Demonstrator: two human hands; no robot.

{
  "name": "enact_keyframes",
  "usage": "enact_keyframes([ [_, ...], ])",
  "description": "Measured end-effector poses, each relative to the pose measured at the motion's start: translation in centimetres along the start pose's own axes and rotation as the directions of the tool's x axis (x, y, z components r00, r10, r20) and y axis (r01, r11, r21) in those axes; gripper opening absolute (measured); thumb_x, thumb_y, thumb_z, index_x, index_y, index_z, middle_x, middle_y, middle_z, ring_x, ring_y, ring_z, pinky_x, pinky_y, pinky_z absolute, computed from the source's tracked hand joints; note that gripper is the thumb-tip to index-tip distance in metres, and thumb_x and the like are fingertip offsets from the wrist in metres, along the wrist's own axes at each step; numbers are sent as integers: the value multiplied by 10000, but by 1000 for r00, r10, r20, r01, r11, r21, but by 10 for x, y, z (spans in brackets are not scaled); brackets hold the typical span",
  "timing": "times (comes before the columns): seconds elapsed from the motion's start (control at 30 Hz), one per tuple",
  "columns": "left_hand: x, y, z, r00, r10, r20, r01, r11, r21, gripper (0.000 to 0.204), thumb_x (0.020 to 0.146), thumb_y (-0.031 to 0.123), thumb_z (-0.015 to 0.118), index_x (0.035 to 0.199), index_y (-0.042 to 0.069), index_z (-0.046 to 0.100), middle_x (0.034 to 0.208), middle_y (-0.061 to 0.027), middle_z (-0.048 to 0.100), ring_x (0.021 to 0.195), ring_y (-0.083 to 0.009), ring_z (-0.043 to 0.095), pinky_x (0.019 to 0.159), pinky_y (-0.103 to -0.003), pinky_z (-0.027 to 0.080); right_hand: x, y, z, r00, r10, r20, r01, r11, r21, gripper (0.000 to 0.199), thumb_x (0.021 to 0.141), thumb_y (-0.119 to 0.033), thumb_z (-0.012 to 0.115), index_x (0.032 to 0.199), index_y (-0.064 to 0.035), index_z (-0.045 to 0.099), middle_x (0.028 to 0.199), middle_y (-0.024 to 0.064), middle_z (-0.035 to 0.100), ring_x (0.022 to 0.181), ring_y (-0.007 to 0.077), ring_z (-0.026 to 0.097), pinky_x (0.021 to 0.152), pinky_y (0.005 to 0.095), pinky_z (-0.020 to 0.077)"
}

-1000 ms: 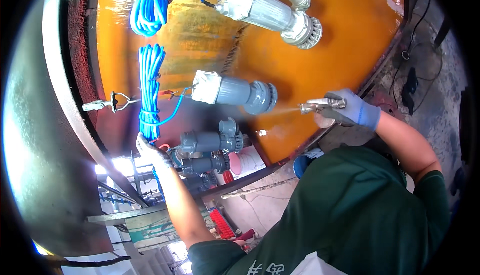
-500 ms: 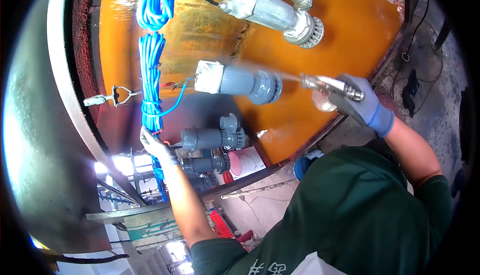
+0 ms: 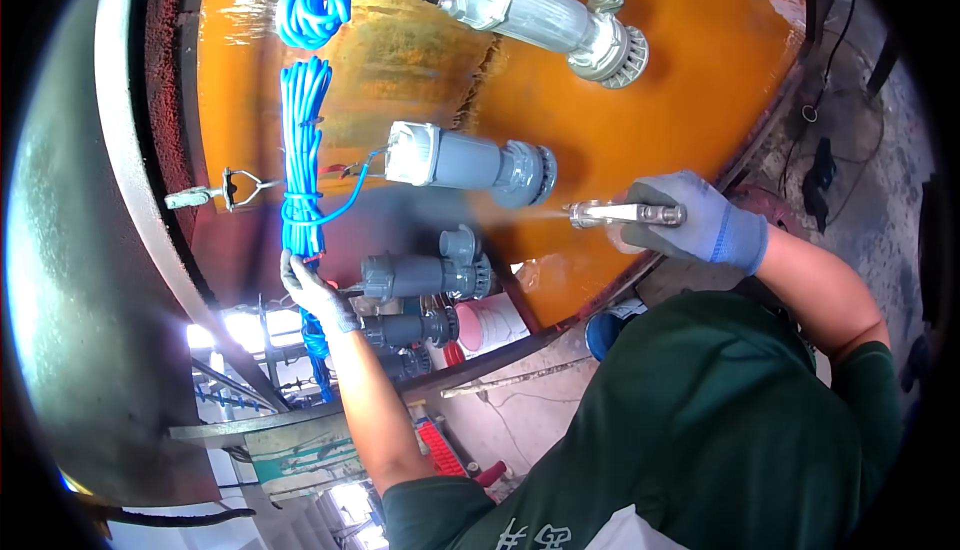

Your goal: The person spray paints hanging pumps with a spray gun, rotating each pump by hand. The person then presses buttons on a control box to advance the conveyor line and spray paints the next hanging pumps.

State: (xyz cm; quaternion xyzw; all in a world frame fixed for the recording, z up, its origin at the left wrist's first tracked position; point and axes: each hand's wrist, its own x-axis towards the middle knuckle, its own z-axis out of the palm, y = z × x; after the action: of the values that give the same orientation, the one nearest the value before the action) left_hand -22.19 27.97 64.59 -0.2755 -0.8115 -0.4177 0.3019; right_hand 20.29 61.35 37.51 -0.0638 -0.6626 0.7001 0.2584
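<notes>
Right hand point(image 3: 690, 225) grip clenches spray gun point(image 3: 625, 214), nozzle well apart from grey pump point(image 3: 470, 163).

The person wears a dark green short-sleeved shirt point(image 3: 740, 420) with pale lettering low on the front. The left hand point(image 3: 315, 293) is in a grey knit glove. The right hand point(image 3: 690, 218) is in a grey glove with a blue-tinged cuff. Both forearms are bare.
</notes>
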Motion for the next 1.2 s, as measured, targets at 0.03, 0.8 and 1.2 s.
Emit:
enact_keyframes([
  [0.03,1,-3,-4,1000,21,10,-21,1000,-9,467,1112,336,621,1429,-7,620,1374,-140,645,1251,-233,594,1109,-410,467,-1,1,3,998,-41,41,44,997,-67,194,967,-192,764,983,-26,665,801,149,703,703,231,676,690,367,537],
  [0.8,20,-2,-9,1000,3,22,-5,991,130,395,1116,262,571,1432,30,617,1317,-125,659,1167,-225,606,1026,-386,492,-22,59,-22,982,124,141,-124,992,-11,207,982,-223,740,1058,-34,700,842,137,736,793,269,738,759,394,565],
  [1.2,-32,94,20,972,234,-30,-219,944,248,608,1135,298,523,1654,22,369,1685,-234,379,1455,-361,483,1203,-478,393,-22,71,-29,972,193,131,-197,980,18,236,967,-239,774,1033,-29,690,872,144,745,818,237,742,771,376,559],
])
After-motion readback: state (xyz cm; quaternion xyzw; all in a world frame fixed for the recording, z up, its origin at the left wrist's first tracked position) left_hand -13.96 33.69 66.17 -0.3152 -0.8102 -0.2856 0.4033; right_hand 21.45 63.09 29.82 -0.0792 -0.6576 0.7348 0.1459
